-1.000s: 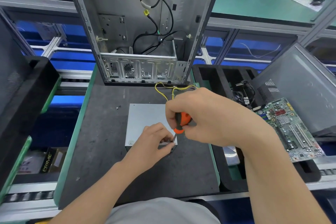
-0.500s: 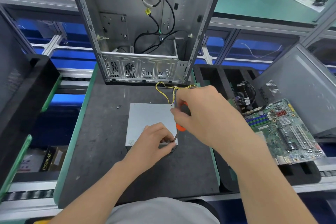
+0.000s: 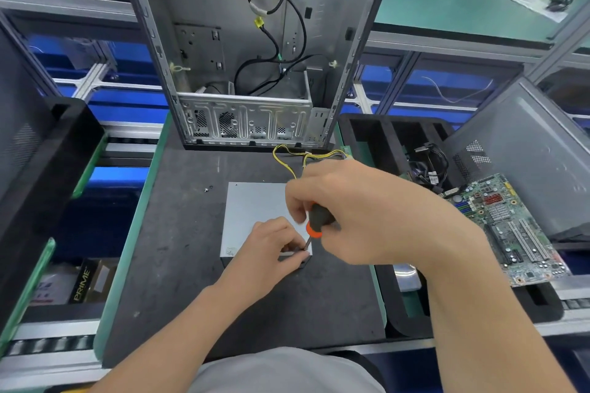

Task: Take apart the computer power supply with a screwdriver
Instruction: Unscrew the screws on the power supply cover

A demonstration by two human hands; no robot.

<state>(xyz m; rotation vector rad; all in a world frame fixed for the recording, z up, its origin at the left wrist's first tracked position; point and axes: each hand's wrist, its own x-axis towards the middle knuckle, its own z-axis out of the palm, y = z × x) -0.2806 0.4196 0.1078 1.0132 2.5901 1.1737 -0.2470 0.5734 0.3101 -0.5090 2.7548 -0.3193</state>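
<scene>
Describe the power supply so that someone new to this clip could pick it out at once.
Find the open computer case standing at the far end of the dark work mat. Just in front of it, flat on the mat, lies the power supply. It is a closed, plain silver-grey box with yellow wires at its far edge, unlike the green motherboard to the right.
</scene>
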